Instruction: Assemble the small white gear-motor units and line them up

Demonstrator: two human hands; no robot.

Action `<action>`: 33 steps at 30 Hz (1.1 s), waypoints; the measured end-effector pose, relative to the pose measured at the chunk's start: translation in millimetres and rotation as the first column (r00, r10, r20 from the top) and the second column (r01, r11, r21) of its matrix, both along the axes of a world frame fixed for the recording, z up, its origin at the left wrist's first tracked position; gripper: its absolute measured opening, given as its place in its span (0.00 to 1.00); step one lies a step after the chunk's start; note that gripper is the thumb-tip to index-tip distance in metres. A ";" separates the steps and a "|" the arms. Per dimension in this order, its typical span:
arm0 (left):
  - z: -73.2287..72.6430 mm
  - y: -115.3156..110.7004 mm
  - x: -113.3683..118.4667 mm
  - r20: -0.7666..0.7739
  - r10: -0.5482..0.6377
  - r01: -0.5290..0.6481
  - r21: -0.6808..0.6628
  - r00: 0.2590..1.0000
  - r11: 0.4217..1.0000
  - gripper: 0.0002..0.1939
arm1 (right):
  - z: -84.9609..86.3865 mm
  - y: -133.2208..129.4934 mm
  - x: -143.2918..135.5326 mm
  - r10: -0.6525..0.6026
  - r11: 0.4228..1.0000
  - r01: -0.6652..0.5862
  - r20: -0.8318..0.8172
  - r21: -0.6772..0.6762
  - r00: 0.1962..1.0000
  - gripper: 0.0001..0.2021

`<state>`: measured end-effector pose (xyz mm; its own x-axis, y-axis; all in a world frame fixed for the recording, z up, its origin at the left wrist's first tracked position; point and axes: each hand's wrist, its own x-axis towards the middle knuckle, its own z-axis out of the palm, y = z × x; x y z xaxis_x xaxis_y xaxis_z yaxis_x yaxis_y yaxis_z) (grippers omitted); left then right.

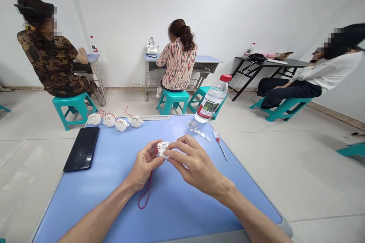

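Observation:
Over the middle of the blue desk (114, 205), my left hand (143, 165) grips a small white round piece (163, 148) between thumb and fingers. A red cord (150, 182) runs from the piece and hangs in a loop below that hand. From the other side, my right hand (194, 162) closes its fingers on the same piece, covering part of it. Whether a smaller part sits under those fingertips is hidden. Several similar white pieces (108, 120) with red cords lie at the desk's far left. Small white discs (202, 134) lie beyond my right hand, beside a clear round dish (192, 124).
A black phone (81, 149) lies on the left. To the right are a screwdriver (218, 141) and, at the far corner, a water bottle (211, 100) with a red cap. Beyond, three people sit on green stools (173, 97) near other tables (205, 59).

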<state>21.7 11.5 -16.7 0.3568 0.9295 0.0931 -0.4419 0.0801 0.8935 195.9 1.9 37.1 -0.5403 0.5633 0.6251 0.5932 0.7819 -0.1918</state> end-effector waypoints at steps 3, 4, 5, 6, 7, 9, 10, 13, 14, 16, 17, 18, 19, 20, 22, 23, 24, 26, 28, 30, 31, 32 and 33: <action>0.2 0.1 -0.1 0.007 0.003 -0.003 -0.009 1.000 1.000 0.23 | -1.7 0.5 -1.8 -0.003 1.000 0.003 0.044 0.010 0.999 0.10; 0.1 0.2 -0.2 0.009 0.000 0.000 -0.009 1.000 1.000 0.24 | -2.3 1.0 -2.0 -0.001 1.000 0.001 0.052 0.008 0.999 0.10; 0.0 0.3 -0.3 0.010 -0.005 0.005 -0.007 1.000 1.000 0.24 | -2.8 1.6 -2.0 0.004 1.000 -0.004 0.055 0.002 0.998 0.10; -0.2 0.4 -0.5 0.010 -0.009 0.009 -0.006 1.000 1.000 0.24 | -3.3 2.2 -1.7 0.011 1.000 -0.011 0.054 -0.005 0.999 0.09; -0.3 0.5 -0.6 0.011 -0.010 0.010 -0.006 1.000 1.000 0.24 | -3.7 2.7 -1.4 0.018 1.000 -0.017 0.048 -0.015 0.999 0.09; -0.7 0.6 -0.7 0.015 -0.006 0.006 -0.007 1.000 1.000 0.24 | -4.5 3.7 -0.5 0.029 0.999 -0.028 0.032 -0.039 0.999 0.08; -0.9 0.7 -0.7 0.016 -0.003 0.003 -0.008 1.000 1.000 0.23 | -4.9 4.1 -0.1 0.036 0.998 -0.035 0.024 -0.052 0.999 0.08; -1.2 0.6 -0.7 0.019 0.001 -0.001 -0.011 1.000 1.000 0.23 | -5.9 4.8 0.5 0.052 0.996 -0.052 0.008 -0.070 0.999 0.07; -1.1 0.5 -0.6 0.020 0.001 0.000 -0.014 1.000 1.000 0.23 | -6.0 4.9 0.5 0.053 0.996 -0.052 0.009 -0.067 0.999 0.07; -0.8 0.3 -0.7 0.023 0.001 -0.001 -0.020 1.000 1.000 0.23 | -5.7 4.8 0.5 0.041 0.998 -0.041 0.014 -0.050 0.999 0.07; -0.6 0.2 -0.7 0.024 0.000 0.000 -0.022 1.000 1.000 0.24 | -5.3 4.7 0.6 0.033 0.999 -0.033 0.017 -0.039 0.999 0.08; -0.4 0.1 -0.7 0.023 -0.001 0.001 -0.024 1.000 1.000 0.24 | -4.8 4.6 0.7 0.028 0.999 -0.028 0.018 -0.030 0.999 0.08; -0.2 0.0 -0.8 0.020 -0.002 0.002 -0.025 1.000 1.000 0.24 | -4.2 4.6 0.8 0.028 0.999 -0.027 0.016 -0.022 0.999 0.08; 0.0 0.0 -0.9 0.017 -0.003 0.003 -0.026 1.000 1.000 0.24 | -3.5 4.5 1.0 0.029 0.999 -0.029 0.012 -0.017 1.000 0.08; 0.0 0.0 -0.9 0.013 -0.003 0.003 -0.020 1.000 1.000 0.24 | -2.6 4.4 1.1 0.040 0.999 -0.040 0.003 -0.017 0.999 0.08; -0.1 0.0 -0.9 0.013 -0.001 0.001 -0.014 1.000 1.000 0.24 | -2.5 4.3 0.9 0.046 0.999 -0.046 -0.001 -0.020 0.999 0.08; -0.2 -0.1 -0.9 0.013 -0.001 0.001 -0.010 1.000 1.000 0.24 | -2.5 4.3 0.6 0.051 0.998 -0.051 -0.005 -0.025 0.999 0.08; -0.5 0.0 -0.8 0.013 -0.001 0.001 -0.008 1.000 1.000 0.23 | -3.1 4.3 -0.4 0.057 0.997 -0.058 -0.015 -0.043 0.998 0.09; -0.9 0.1 -0.8 0.014 -0.003 0.003 -0.013 1.000 1.000 0.24 | -4.0 4.4 -1.1 0.062 0.996 -0.064 -0.032 -0.065 0.998 0.09; -1.4 0.4 -0.8 0.015 -0.006 0.006 -0.014 1.000 1.000 0.24 | -4.8 4.6 -0.9 0.067 0.993 -0.072 -0.056 -0.097 0.996 0.08; -1.6 0.6 -0.8 0.014 -0.005 0.005 -0.012 1.000 1.000 0.24 | -5.1 4.6 -0.4 0.070 0.990 -0.077 -0.068 -0.118 0.995 0.08; -1.9 0.9 -0.9 0.012 -0.004 0.004 -0.009 1.000 1.000 0.24 | -5.2 4.6 0.3 0.073 0.987 -0.084 -0.080 -0.139 0.994 0.07; -2.2 1.1 -0.9 0.010 -0.001 0.001 -0.006 1.000 1.000 0.24 | -5.2 4.6 1.1 0.076 0.983 -0.090 -0.089 -0.162 0.993 0.07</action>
<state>20.8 12.6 -18.9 0.3569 0.9296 0.0914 -0.4504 0.0855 0.8887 197.0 6.5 31.9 -0.5403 0.6177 0.5714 0.5042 0.7813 -0.3679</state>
